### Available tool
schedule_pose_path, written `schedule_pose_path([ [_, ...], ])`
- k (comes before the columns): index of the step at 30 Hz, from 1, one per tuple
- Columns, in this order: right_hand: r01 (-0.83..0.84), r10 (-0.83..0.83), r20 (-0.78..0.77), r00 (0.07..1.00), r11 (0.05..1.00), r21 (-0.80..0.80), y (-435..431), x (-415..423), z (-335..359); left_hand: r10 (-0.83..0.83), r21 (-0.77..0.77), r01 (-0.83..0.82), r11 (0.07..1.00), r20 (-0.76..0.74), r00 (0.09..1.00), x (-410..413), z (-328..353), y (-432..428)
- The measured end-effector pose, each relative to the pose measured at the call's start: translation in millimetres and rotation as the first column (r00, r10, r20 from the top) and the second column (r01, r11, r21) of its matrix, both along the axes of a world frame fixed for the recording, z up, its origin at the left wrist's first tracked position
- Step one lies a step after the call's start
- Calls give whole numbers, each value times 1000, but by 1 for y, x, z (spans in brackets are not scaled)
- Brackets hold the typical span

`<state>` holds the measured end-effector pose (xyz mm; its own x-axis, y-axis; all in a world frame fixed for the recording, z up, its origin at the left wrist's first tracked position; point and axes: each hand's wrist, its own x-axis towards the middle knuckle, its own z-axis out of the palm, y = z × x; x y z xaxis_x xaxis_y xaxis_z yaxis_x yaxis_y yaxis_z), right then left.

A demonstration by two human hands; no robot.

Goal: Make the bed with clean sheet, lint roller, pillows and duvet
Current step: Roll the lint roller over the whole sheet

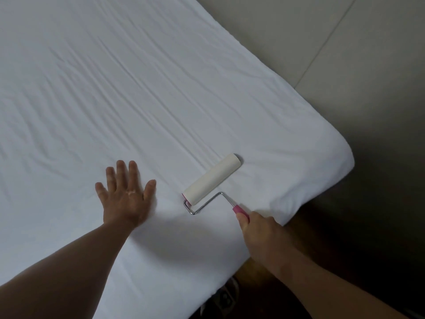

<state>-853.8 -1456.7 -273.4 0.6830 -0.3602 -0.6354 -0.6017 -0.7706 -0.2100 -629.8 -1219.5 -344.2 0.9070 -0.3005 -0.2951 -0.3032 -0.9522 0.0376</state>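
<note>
Bed, arms and handle only partly in view

The sheet (138,88) is cut off by the left and top edges, so its full extent cannot be seen. The right hand (259,233) grips the lint roller (212,179) by its pink handle (239,210), covering all but the upper tip; that hand's fingers curl out of sight underneath. The left forearm (69,272) and right forearm (322,279) are cut by the bottom edge. Below the mattress edge a shoe (226,295) shows only in part, dim in deep shadow, and the floor (379,203) beside the bed corner is too dark to read.

Left hand (125,199) spread flat; right hand (257,229) apparently grips lint roller (212,180)
</note>
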Motion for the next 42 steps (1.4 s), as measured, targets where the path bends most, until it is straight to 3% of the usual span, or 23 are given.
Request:
schedule_pose_path([
  [3, -110, 111, 16, 994, 992, -55, 1, -30, -6, -27, 21, 28, 999, -50, 998, -11, 8, 4],
  [7, 57, -56, 145, 988, 998, 0, 3, -59, 1, -69, 92, 83, 992, -150, 986, -24, 24, 14],
  [12, 4, 0, 51, 999, 997, -71, 4, -85, 2, -38, 137, 76, 988, -266, 963, -22, 38, 12],
  [16, 293, -293, -2, 956, 956, 10, 4, -106, -6, -21, 185, 87, 979, -331, 943, -30, 44, 8],
  [27, 254, -254, -108, 961, 967, -17, 12, -158, 9, -104, 263, 187, 947, -301, 948, -41, 27, 16],
  [31, 214, -231, -171, 958, 970, -115, 19, -177, 21, -156, 203, 194, 960, -190, 969, -50, 16, 26],
  [36, 298, -325, -224, 919, 943, -148, 40, -175, 65, -186, 72, 198, 978, -144, 972, -49, 19, 37],
  [42, 238, -267, -169, 949, 955, -176, 80, -104, 121, -353, -133, 339, 931, -99, 930, -1, 53, 78],
])
